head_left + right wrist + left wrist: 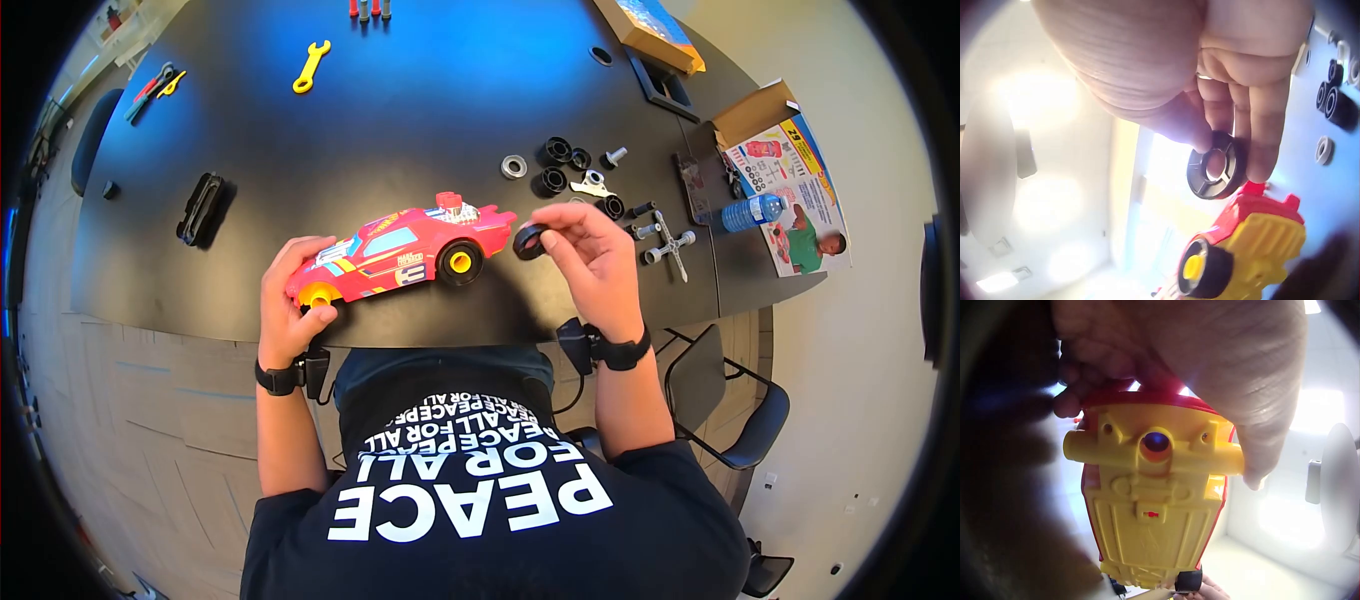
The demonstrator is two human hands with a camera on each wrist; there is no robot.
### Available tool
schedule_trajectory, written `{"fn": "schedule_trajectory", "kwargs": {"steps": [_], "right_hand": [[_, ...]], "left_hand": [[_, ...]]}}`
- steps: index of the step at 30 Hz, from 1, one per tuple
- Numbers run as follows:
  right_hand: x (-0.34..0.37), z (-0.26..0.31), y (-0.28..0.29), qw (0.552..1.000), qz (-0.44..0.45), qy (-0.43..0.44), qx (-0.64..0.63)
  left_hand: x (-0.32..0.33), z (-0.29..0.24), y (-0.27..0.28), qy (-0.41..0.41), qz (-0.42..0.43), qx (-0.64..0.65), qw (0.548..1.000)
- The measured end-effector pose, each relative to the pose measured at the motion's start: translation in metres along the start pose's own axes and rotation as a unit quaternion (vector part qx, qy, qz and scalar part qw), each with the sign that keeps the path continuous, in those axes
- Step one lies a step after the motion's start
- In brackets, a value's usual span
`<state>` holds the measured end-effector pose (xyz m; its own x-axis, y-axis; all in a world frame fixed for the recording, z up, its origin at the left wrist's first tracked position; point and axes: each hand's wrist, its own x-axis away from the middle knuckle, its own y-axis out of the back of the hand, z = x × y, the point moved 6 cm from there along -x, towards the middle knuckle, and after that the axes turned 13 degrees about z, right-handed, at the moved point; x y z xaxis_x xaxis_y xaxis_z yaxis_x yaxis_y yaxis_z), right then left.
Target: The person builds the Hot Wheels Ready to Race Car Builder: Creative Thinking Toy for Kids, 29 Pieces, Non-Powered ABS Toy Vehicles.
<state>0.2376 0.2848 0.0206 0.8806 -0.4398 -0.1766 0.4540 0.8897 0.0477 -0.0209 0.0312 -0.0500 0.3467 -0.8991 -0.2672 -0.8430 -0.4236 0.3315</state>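
Note:
My left hand point(288, 300) grips the front end of a red toy race car point(400, 250) above the table's near edge. A black rear wheel point(461, 262) with a yellow centre sits on the side facing me. At the front, a bare yellow axle stub point(319, 299) sticks out beside my thumb. From below, the left wrist view shows the car's yellow underside point(1147, 531). Just behind the car's tail, my right hand point(597, 268) pinches a black ring-shaped wheel part point(1196, 181) between thumb and fingers; its inner face has short spokes.
Black wheel parts point(552, 182), a grey ring point(513, 167) and a grey cross-shaped wrench point(672, 247) lie right of the car. Further right are a water bottle point(752, 213) and a printed box point(790, 180). A yellow wrench point(311, 68) and black tray point(200, 208) lie left.

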Motion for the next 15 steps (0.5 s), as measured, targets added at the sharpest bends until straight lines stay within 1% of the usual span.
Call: {"fn": "schedule_trajectory", "kwargs": {"steps": [1, 3, 4, 5, 7, 9, 11, 12, 13, 15], "right_hand": [[0.002, 0.002, -0.003, 1.000, 0.002, -0.001, -0.001], [0.003, 0.001, -0.011, 0.999, 0.033, -0.018, 0.003], [0.000, 0.008, -0.017, 0.998, 0.044, 0.030, 0.036], [-0.002, 0.008, -0.022, 0.998, 0.049, 0.028, 0.029], [-0.003, 0.008, -0.028, 0.998, 0.027, 0.042, 0.034], [-0.005, 0.000, -0.032, 0.999, 0.013, 0.033, 0.033], [-0.008, 0.007, -0.034, 0.981, -0.002, 0.062, 0.181], [-0.010, 0.007, -0.037, 0.979, -0.011, 0.078, 0.186], [-0.011, 0.008, -0.040, 0.979, -0.016, 0.076, 0.186], [-0.013, 0.016, -0.049, 0.960, 0.008, 0.105, 0.258]], "left_hand": [[0.000, 0.000, 0.000, -0.001, 0.001, -0.001, 1.000], [0.000, -0.002, -0.001, 0.001, -0.002, 0.001, 1.000], [0.000, -0.002, 0.000, 0.001, -0.003, 0.001, 1.000], [0.001, -0.002, 0.001, 0.008, -0.006, -0.003, 1.000], [0.001, -0.002, 0.000, -0.003, -0.005, 0.001, 1.000], [0.002, 0.000, 0.001, 0.001, -0.004, -0.005, 1.000], [0.001, 0.000, 0.000, -0.005, -0.006, -0.001, 1.000], [0.002, 0.002, -0.001, -0.003, -0.004, -0.001, 1.000], [0.001, 0.003, -0.001, -0.004, 0.001, 0.001, 1.000], [0.001, 0.002, -0.001, 0.001, -0.002, 0.001, 1.000]]}}
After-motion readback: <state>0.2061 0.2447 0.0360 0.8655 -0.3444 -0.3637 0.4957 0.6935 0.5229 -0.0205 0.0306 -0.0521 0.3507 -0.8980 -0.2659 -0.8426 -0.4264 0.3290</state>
